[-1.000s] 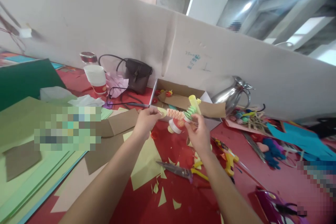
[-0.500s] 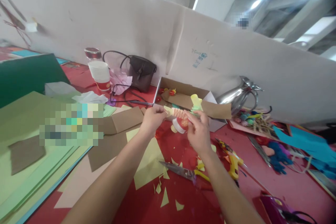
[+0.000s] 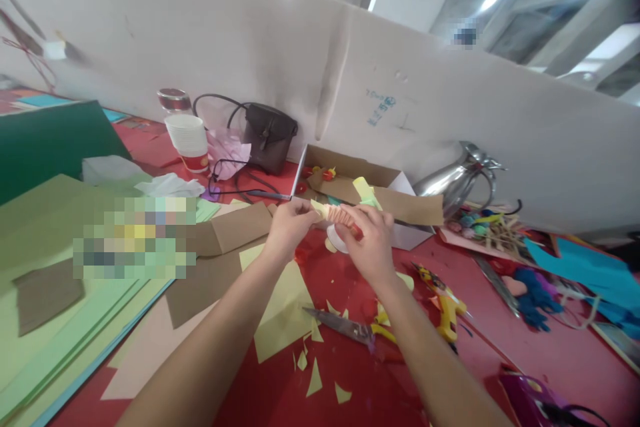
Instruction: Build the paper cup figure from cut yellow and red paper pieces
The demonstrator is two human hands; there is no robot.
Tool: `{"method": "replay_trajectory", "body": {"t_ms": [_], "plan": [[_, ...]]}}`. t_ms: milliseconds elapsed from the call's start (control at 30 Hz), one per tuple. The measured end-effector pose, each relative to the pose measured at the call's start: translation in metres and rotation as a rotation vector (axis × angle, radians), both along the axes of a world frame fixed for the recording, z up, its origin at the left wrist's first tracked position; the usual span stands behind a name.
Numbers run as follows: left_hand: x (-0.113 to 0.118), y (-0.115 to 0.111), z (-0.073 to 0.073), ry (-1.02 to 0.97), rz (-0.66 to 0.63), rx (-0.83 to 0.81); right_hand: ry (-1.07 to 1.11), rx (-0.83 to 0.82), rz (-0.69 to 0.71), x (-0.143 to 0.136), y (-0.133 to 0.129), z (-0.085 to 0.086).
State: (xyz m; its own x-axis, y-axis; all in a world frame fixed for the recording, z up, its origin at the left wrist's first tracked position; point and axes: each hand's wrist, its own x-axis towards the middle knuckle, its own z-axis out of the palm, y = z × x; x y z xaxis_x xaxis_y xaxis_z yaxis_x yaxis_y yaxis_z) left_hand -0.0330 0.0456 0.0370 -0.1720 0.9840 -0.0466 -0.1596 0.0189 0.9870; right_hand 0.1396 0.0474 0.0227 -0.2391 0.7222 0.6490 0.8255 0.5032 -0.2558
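Observation:
A pleated paper strip (image 3: 339,214), orange-pink with a pale yellow end, is stretched between my two hands. My left hand (image 3: 294,225) pinches its yellow end. On the other end, my right hand (image 3: 369,237) has its fingers closed over the folds. A light green and yellow paper piece (image 3: 367,191) sticks up just behind my right fingers. Below the strip, a white and red paper cup (image 3: 338,239) lies partly hidden by my right hand. Scissors (image 3: 345,325) with yellow handles rest on the red table, closer to me, among yellow paper scraps (image 3: 314,377).
An open cardboard box (image 3: 350,173) stands behind my hands, beside a dark bag (image 3: 270,137) and stacked paper cups (image 3: 187,140). A metal jug (image 3: 450,180) and a yellow glue gun (image 3: 449,313) are on the right. Coloured sheets (image 3: 55,213) cover the left.
My right hand has moved slightly left and up along the pleated strip, covering more of it and of the cup. The strip looks more bunched. My left hand has barely moved.

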Motion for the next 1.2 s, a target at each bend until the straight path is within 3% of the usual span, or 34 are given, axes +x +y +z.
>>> {"method": "replay_trajectory", "body": {"t_ms": [367, 733, 1067, 1200], "plan": [[-0.005, 0.003, -0.006, 0.157, 0.107, 0.030, -0.014, 0.023, -0.016, -0.003, 0.002, -0.002], [-0.003, -0.001, -0.002, 0.161, 0.045, 0.017, -0.020, 0.019, -0.004, -0.005, 0.001, -0.003], [-0.028, -0.015, 0.007, 0.145, -0.061, -0.115, -0.012, -0.002, -0.015, -0.011, -0.002, -0.002], [-0.040, -0.031, 0.003, 0.174, -0.095, -0.209, -0.020, 0.025, -0.002, -0.022, -0.008, -0.002]]}}
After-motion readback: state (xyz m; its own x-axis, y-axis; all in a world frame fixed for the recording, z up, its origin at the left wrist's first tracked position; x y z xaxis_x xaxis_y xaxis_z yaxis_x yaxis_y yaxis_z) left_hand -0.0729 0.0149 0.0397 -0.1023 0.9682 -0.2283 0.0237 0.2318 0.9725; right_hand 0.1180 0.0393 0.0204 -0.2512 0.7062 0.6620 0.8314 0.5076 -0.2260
